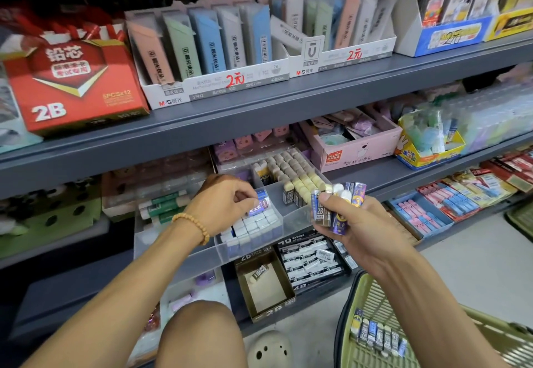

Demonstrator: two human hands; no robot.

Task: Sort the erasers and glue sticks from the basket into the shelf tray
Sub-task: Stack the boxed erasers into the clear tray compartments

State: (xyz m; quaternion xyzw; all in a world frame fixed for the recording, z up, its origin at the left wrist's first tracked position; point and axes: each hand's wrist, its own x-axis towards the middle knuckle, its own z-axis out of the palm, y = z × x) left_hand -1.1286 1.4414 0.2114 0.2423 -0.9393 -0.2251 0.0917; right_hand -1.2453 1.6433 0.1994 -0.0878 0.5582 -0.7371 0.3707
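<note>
At frame centre, the left hand [227, 197] pinches one blue eraser [262, 202] over the half-filled tray [291, 217]. The right hand [350, 220] grips several more. A row remains in the basket [360, 295], lower right.

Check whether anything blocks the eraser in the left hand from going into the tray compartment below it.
Nothing visible does. The left hand pinches a blue eraser directly over the clear tray's compartment of white-and-blue erasers, open from above.
</note>
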